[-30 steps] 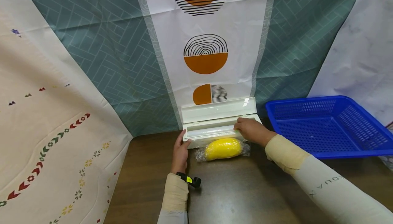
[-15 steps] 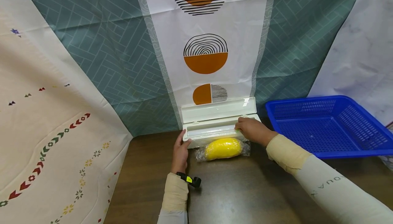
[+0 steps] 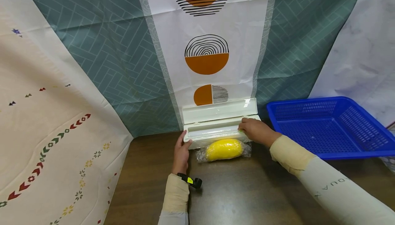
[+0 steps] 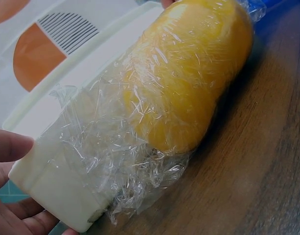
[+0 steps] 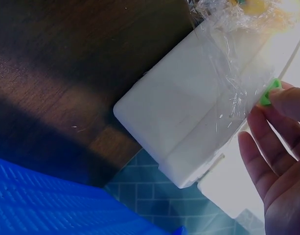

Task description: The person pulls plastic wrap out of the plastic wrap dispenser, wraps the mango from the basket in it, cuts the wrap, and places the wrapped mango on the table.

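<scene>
A white cling film dispenser (image 3: pixel 195 145) stands against the back wall with its lid (image 3: pixel 219 111) raised and a pale roll (image 3: pixel 213 131) inside. My left hand (image 3: pixel 180 156) grips its left end, thumb at the front and fingers around the end. At the right part of the front edge, my right hand (image 3: pixel 256 131) pinches a small green slider (image 5: pixel 270 91) between thumb and finger. In front of the dispenser lies a yellow, rounded, elongated item (image 3: pixel 224 149) in clear film (image 4: pixel 105 152). The film still runs up onto the dispenser's front in both wrist views.
A blue perforated plastic basket (image 3: pixel 302 154) stands on the right, close to my right forearm. Brown wooden tabletop (image 3: pixel 228 190) lies in front. A patterned cloth (image 3: pixel 206 26) hangs right behind the dispenser, and a pale embroidered cloth (image 3: pixel 61 142) borders the left.
My right hand has slid slightly to the right along the dispenser, with the green slider. The left hand, dispenser and yellow item have stayed in place.
</scene>
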